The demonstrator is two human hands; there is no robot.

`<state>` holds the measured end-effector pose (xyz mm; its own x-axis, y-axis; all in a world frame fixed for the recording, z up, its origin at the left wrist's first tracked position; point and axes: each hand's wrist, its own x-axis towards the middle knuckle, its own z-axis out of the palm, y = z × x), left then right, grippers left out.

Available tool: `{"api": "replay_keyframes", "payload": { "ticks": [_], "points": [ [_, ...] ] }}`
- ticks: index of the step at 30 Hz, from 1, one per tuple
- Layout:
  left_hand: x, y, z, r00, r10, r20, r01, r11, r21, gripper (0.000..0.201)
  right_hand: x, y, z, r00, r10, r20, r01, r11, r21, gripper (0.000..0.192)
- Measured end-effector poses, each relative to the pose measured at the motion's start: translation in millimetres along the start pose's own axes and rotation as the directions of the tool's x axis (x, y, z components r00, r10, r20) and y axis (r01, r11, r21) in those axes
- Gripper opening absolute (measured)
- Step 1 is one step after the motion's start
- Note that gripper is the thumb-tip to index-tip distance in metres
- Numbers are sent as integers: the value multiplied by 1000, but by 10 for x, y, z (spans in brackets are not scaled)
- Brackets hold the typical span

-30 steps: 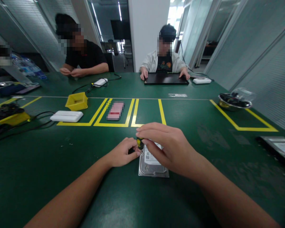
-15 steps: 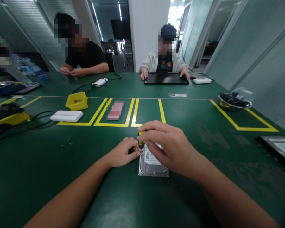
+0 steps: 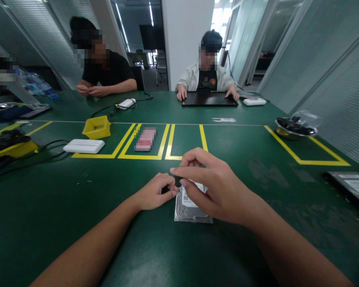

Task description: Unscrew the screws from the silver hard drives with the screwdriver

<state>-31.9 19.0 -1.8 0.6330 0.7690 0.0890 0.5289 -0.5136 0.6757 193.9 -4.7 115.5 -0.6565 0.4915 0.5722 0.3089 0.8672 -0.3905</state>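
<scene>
Glass-walled office, dark green counter [image 3: 62, 207] marked with yellow tape lines. Against the frame one second earlier, we note our right hand [image 3: 218, 187] has turned at the wrist: the yellow band of the small black-handled screwdriver [image 3: 177, 182] is now hidden and only its dark tip end shows between thumb and forefinger, which are closed on it. Our left hand [image 3: 154, 193] has not moved; its fingers are curled at the left edge of the silver rectangular hard drive [image 3: 191, 205], touching it, though we cannot tell whether they grip anything. One drive, lying flat, white label upward, near the counter's front edge between both hands. Counted beyond: one yellow plastic bin [image 3: 97, 127], one flat white box [image 3: 83, 146], one metal bowl [image 3: 296, 128], two seated persons opposite.
</scene>
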Motion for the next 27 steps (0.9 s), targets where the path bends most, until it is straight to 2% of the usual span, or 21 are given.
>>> {"api": "replay_keyframes", "payload": {
  "ticks": [9,18,23,27],
  "points": [
    [7,24,-16,1000,17,-2,-17,1000,3,19,22,13,-4,999,1,49,-1,1000,4,32],
    [5,24,-25,1000,-4,-14,5,997,71,24,26,34,-1,995,-95,-6,96,995,41,23],
    [5,10,-17,1000,18,5,-19,999,40,19,27,9,-8,1000,-2,31,2,1000,-9,24],
    [-4,-4,0,1000,24,-20,-23,999,41,18,11,1,-5,997,57,51,-54,997,-52,26]
  ]
}}
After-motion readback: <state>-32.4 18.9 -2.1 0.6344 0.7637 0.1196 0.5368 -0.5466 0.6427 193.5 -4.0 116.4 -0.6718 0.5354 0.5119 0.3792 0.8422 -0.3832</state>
